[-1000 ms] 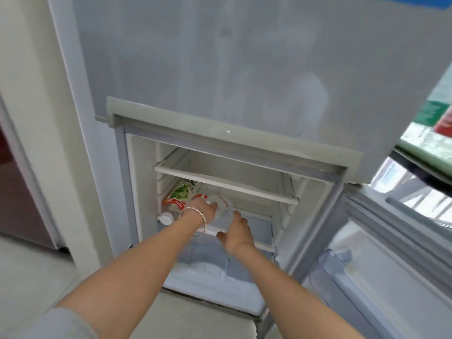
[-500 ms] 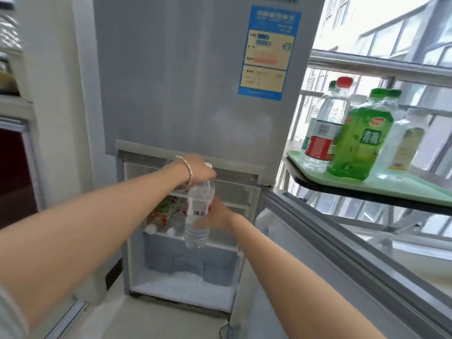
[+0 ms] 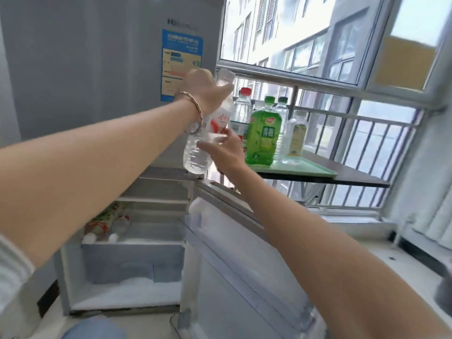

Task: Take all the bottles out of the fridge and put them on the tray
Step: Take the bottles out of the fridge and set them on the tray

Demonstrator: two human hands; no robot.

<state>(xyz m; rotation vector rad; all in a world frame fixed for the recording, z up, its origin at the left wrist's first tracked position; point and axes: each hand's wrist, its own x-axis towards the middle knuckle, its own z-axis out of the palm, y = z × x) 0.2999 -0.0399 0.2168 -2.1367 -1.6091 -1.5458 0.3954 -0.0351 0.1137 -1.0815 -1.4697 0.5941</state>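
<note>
A clear water bottle (image 3: 197, 156) with a red and white label hangs tilted in the air between the fridge and the tray. My left hand (image 3: 208, 91) grips its neck from above. My right hand (image 3: 226, 152) holds its lower body, thumb and fingers around it. The pale green tray (image 3: 308, 171) lies on a dark shelf to the right and carries a red-capped water bottle (image 3: 242, 111), a green tea bottle (image 3: 263, 135), a green-capped clear bottle (image 3: 281, 111) and a small yellow-labelled bottle (image 3: 296, 137). More bottles (image 3: 105, 225) lie on a shelf in the open fridge compartment (image 3: 137, 260).
The open lower fridge door (image 3: 244, 277) juts out below my right arm. The closed upper fridge door (image 3: 97, 69) with a blue sticker stands behind my left hand. The dark shelf (image 3: 357, 178) sits in front of a window with railings. Frost covers the compartment floor.
Both hands lifted the water bottle out of the fridge compartment, up and to the right toward the tray. My view rose from the compartment to the tray and window.
</note>
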